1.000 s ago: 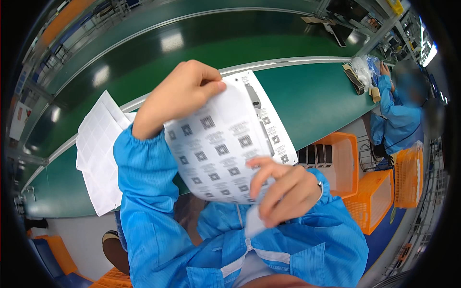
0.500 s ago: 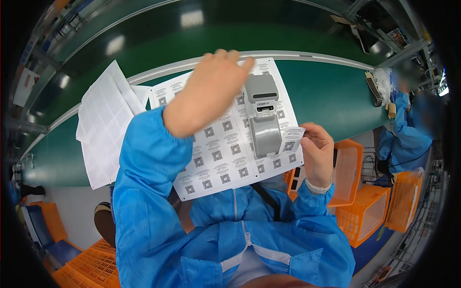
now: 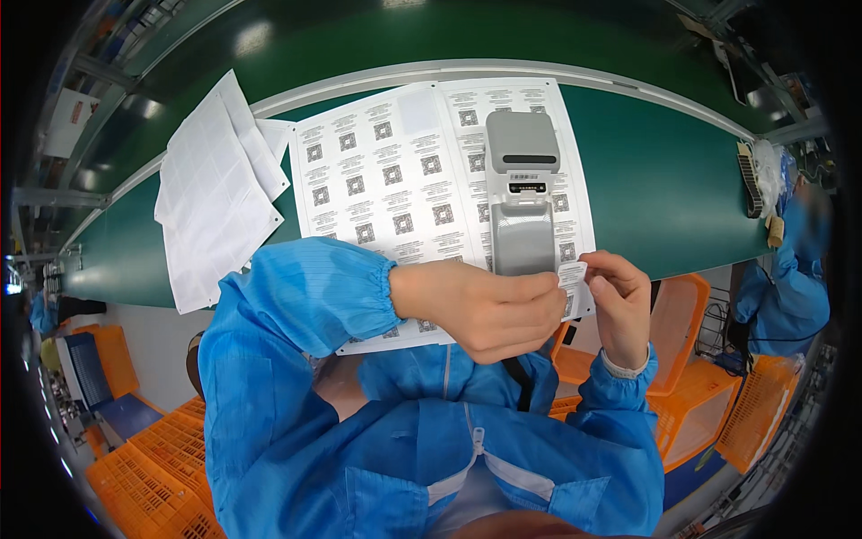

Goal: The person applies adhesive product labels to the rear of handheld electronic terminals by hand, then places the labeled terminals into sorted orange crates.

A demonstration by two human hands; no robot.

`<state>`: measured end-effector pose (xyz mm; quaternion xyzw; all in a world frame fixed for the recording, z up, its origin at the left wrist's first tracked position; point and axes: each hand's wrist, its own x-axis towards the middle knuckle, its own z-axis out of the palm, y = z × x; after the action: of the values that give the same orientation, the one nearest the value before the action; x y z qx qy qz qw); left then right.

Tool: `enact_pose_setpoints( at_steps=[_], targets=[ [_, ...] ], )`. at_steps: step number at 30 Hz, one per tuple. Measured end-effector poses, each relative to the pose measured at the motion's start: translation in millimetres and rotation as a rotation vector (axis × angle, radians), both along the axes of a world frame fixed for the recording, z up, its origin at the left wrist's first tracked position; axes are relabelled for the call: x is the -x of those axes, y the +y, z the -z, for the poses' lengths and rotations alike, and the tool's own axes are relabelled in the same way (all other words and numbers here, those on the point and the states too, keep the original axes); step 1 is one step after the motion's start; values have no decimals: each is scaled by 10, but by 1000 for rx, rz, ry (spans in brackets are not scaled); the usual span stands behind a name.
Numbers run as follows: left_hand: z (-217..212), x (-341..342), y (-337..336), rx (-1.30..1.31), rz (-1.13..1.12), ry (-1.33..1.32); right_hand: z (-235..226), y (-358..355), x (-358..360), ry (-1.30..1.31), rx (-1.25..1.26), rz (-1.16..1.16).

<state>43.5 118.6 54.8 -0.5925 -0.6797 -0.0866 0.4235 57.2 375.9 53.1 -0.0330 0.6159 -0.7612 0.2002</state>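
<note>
In the head view, a gray device point(image 3: 523, 220) lay face up on the printed paper point(image 3: 377, 202), its long side running roughly from twelve to six o'clock. Its top half was a smooth block crossed by a dark slot, and a narrow black panel sat below that, near its middle. A small white label point(image 3: 571, 280) stood just beside its lower end, at five o'clock from its center, tilted up off the paper and showing part of a printed square.

The right hand point(image 3: 621, 310), between four and five o'clock from the device, gripped the label's edge between thumb and forefinger. The left hand point(image 3: 494, 314) reached across below the device, at about half past six; its fingers were drawn together, with the tips at the label's near side, and whether they gripped it or merely touched it could not be told.

Rows of square codes covered the printed paper, with one blank patch at ten o'clock from the device. Overlapping white sheets point(image 3: 215, 193) lay at nine o'clock on the green table point(image 3: 664, 216), and a clear plastic bag point(image 3: 765, 171) at three. Beyond the table, a co-worker in blue point(image 3: 792, 301) appeared between three and four, orange crates point(image 3: 759, 418) between four and five, and more crates point(image 3: 162, 467) at eight.
</note>
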Motion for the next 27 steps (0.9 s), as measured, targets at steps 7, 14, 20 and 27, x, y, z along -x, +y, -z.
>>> enact_pose_setpoints(
  at_steps=[7, 14, 20, 27],
  targets=[
    [285, 84, -149, -109, 47, -56, 87, 33, 329, 1644, -788, -34],
    [397, 143, -232, -108, -43, -152, 299, -108, 838, 2235, -581, -148],
    [404, 139, -275, -34, -130, -302, 477, -214, 927, 2198, -487, -40],
    [486, 37, -226, -75, -268, -462, 568, -220, 905, 1957, -505, -152]
  ],
)
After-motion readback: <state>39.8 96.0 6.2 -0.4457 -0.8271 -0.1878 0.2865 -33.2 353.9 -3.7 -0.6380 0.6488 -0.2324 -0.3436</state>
